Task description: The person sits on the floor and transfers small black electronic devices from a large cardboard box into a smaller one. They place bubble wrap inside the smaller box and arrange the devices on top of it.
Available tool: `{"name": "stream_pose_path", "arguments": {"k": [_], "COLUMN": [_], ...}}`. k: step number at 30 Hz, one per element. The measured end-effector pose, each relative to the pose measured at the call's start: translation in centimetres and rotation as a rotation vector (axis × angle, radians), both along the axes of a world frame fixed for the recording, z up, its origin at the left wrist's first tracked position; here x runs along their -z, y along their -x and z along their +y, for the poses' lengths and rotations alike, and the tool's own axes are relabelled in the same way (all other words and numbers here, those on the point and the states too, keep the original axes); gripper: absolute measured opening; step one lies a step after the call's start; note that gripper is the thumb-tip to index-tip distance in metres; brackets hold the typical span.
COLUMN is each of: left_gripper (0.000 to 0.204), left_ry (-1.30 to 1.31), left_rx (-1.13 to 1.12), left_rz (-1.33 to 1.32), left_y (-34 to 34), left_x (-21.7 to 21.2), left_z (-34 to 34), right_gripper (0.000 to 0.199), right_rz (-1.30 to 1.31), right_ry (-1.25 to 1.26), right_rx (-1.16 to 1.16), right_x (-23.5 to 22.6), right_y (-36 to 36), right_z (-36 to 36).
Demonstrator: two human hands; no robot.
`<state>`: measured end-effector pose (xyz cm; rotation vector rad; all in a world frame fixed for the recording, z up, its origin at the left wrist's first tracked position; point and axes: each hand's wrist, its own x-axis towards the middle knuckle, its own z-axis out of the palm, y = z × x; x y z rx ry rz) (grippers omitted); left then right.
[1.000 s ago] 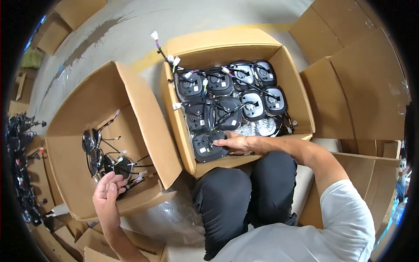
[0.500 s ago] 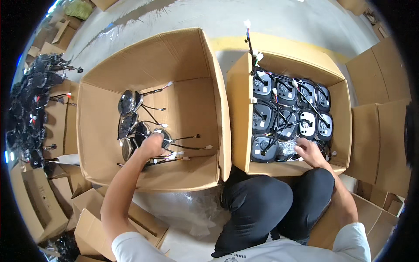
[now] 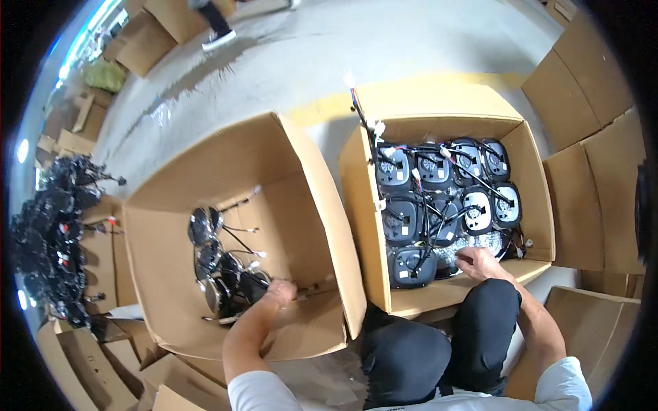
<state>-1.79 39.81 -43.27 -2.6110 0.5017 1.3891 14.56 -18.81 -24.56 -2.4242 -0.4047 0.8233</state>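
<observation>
In the left box point(image 3: 314, 175), reaches with the left hand point(image 3: 281, 293) to the right end of the piled units point(image 3: 218, 259); cannot tell whether holding one, with fingertips hidden behind the hand. In the right box point(image 3: 360, 205), curls the right hand point(image 3: 480, 263) over bubble wrap point(image 3: 485, 241), just right of the corner unit point(image 3: 412, 267); cannot tell whether pinching anything. At the top edge, shows only part of a leg point(image 3: 216, 22).

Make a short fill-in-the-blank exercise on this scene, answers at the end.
The left hand is inside the box on the person's ____.
The wrap beside the right hand is ____ wrap.
More units show in the ____ box.
The floor stripe is ____.

Missing words: left; bubble; right; yellow.
</observation>
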Motion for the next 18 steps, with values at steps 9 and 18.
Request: {"name": "stream_pose_path", "arguments": {"k": [9, 18], "left_gripper": [0.026, 0.023], "left_ry": [0.357, 1.035], "left_rx": [-1.142, -0.993], "left_rz": [-0.771, -1.341], "left_y": [-2.3, -0.3], "left_x": [-23.7, -50.6], "left_z": [6.4, -10.6], "right_gripper": [0.022, 0.026], "right_rz": [-0.184, -0.337], "right_ry": [-0.274, -0.463], "right_rx": [0.170, -0.020], "right_x": [0.7, -15.0], "right_y": [1.0, -0.7], "right_z": [-0.8, 2.4]}}
